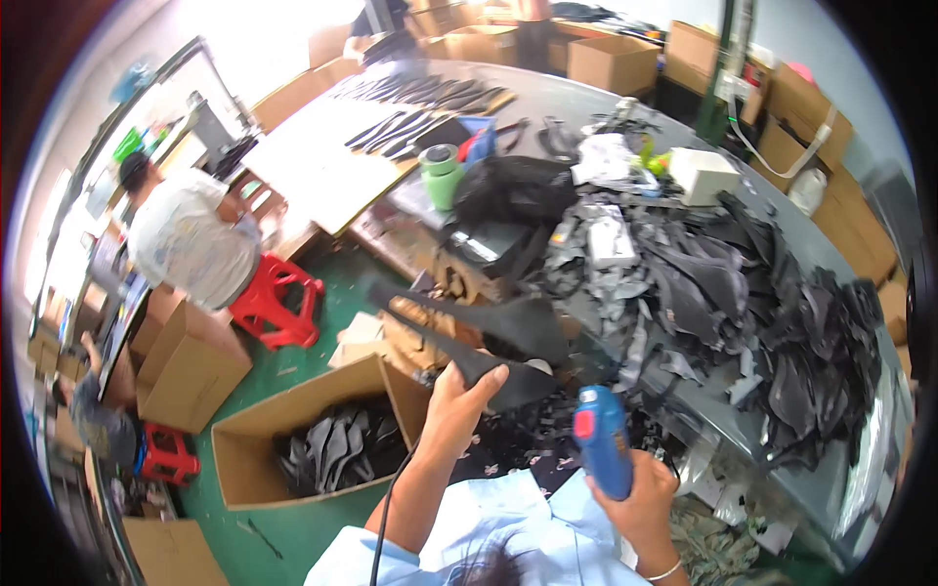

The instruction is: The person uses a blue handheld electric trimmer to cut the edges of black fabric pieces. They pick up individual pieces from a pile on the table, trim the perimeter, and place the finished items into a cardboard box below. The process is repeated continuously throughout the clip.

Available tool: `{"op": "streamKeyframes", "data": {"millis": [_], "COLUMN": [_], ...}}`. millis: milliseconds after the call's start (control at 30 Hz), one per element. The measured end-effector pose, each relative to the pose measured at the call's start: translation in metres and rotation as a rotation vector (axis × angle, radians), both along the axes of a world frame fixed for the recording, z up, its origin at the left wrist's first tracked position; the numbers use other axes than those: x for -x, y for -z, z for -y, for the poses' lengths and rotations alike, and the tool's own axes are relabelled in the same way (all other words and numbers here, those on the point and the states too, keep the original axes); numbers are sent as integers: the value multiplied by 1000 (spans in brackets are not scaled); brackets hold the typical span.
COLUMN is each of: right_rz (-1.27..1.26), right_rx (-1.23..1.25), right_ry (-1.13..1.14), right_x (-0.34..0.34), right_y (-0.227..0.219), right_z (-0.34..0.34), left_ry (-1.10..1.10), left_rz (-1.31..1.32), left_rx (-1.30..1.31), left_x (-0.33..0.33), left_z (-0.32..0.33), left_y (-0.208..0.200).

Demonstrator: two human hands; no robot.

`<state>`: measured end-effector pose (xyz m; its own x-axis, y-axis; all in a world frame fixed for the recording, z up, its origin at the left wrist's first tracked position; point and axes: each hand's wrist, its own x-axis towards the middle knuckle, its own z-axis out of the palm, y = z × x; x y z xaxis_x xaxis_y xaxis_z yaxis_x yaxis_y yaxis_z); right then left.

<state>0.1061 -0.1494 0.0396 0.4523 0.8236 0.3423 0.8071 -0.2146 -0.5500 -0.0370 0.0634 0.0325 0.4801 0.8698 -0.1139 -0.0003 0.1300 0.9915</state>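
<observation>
My left hand [457, 405] is closed on a black bicycle saddle [513, 386], thumb on top and the narrow nose pointing away to the left. A second dark, long shape [523, 327] lies just beyond it, blurred; whether it is part of the same saddle I cannot tell. In my right hand [640, 498] is a blue handheld power tool [608, 449] with a red button, held upright beside the saddle and apart from it. Its working tip cannot be made out. Several similar dark saddles [337, 444] lie in an open cardboard box [239, 479] to my left.
Black scraps [699, 283] are heaped on the grey table [791, 488] at right, near a white box [705, 176]. A green bottle [441, 176] stands by a black bag [518, 190]. Rows of saddles [391, 132] lie farther off. A person [191, 230] sits on a red stool [277, 303].
</observation>
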Motion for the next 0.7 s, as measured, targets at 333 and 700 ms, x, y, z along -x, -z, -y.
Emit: {"op": "streamKeyframes", "data": {"millis": [333, 700], "right_rz": [-180, -275], "right_rx": [137, 172], "right_ry": [82, 127], "right_x": [-5, 1], "right_y": [27, 18], "right_z": [4, -10], "left_ry": [311, -628], "left_rz": [101, 119], "left_rx": [1083, 862], "left_x": [95, 247], "left_z": [61, 29], "left_y": [142, 193]}}
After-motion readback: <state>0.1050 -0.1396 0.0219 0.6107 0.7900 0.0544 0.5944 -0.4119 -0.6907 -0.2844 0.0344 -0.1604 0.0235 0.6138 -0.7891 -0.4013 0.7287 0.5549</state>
